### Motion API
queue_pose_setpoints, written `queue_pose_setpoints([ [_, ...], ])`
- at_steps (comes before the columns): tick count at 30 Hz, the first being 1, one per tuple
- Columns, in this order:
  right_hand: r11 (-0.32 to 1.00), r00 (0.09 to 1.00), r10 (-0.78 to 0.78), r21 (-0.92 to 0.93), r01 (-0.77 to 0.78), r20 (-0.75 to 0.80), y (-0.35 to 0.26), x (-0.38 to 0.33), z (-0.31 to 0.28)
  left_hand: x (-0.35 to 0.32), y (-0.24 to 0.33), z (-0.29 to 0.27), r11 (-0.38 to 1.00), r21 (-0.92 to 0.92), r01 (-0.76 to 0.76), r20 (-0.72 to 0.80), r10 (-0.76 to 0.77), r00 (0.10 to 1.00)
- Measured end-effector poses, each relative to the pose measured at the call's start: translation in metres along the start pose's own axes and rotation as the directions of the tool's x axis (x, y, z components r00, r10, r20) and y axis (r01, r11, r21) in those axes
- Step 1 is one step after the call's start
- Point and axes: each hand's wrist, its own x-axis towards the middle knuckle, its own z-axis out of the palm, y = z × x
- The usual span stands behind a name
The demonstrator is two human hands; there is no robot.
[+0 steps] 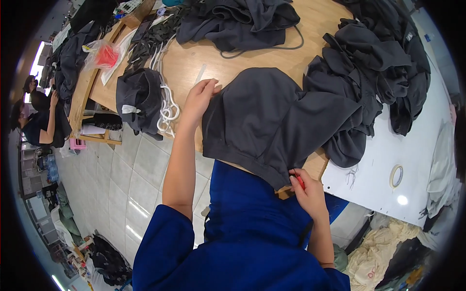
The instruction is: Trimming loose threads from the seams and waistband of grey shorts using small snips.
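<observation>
In the head view, we see a dark grey garment spread across the near part of the tabletop, where the right hand grasps a small red tool at the garment's near right corner. The left hand is at the upper left edge, finger and thumb close together, though we cannot tell whether they grip anything. We judge the step as close work on that corner, calling for 2 steady hands and careful control of the tool.
</observation>
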Motion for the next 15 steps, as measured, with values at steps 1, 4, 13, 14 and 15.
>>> queue_pose_setpoints([
  [1,1.0,1.0,-0.011,0.009,0.011,-0.017,0.001,0.0,0.0,0.006,0.004,0.005,0.999,0.039,0.006,0.041,-0.008,0.999],
  [4,1.0,0.999,0.018,0.018,-0.018,-0.029,-0.001,-0.002,0.001,0.017,0.02,0.024,0.984,0.18,0.012,0.149,-0.04,0.988],
  [13,0.936,0.99,0.009,0.349,0.041,-0.14,0.016,-0.005,0.001,-0.051,0.065,0.042,0.754,-0.163,-0.637,0.383,0.643,0.663],
  [14,0.936,0.988,0.019,0.35,0.036,-0.151,0.022,-0.007,0.0,-0.064,0.069,0.04,0.716,-0.199,-0.669,0.581,0.635,0.508],
  [15,0.82,0.983,0.11,0.572,-0.008,-0.145,0.027,-0.007,-0.001,-0.074,0.069,0.037,0.596,-0.2,-0.778,0.677,0.658,0.331],
])
